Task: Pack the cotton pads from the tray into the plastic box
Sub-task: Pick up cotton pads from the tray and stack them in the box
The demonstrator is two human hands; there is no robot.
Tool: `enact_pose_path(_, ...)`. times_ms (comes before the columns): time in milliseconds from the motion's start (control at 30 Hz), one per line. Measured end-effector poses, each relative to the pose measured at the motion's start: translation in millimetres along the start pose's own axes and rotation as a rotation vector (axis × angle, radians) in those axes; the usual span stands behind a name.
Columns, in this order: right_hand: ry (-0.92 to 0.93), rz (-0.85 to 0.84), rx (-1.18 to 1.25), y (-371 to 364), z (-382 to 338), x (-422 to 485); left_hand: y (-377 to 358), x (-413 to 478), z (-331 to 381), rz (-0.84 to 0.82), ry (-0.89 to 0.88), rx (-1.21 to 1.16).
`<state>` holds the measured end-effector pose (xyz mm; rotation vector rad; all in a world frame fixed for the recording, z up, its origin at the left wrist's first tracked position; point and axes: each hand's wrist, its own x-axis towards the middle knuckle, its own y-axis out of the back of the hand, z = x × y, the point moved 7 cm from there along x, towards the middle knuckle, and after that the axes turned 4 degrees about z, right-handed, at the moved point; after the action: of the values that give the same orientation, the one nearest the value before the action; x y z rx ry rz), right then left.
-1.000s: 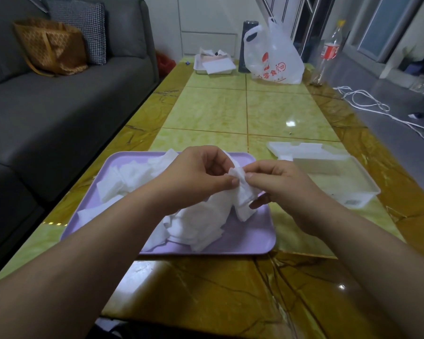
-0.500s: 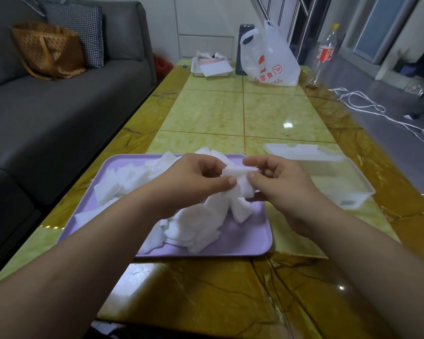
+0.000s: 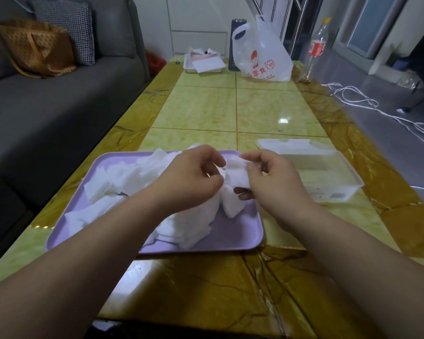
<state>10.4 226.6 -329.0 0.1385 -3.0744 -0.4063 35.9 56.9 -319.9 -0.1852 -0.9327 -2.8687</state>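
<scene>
The left hand [image 3: 194,177] and the right hand [image 3: 272,182] meet over the flat lilac plastic tray [image 3: 230,241]. Each has a tight grip, pinching one small bunch of white square cotton pads [image 3: 238,176] just above the loose heap of white pads [image 3: 123,177]. The clear plastic box [image 3: 328,174] sits on the green and yellow counter [image 3: 206,108], just beside the tray, at about 3 o'clock from the bunch. The right hand is nearer, so I think it should carry the bunch over.
</scene>
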Motion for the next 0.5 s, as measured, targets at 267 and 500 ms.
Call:
enact_pose_path(267,0.128,0.172,-0.088,17,-1,9,-45,-12,3,-0.302,-0.305,0.650)
enact_pose_path(500,0.029,0.178,-0.015,17,10,15,-20,-2,11,0.018,-0.267,0.310)
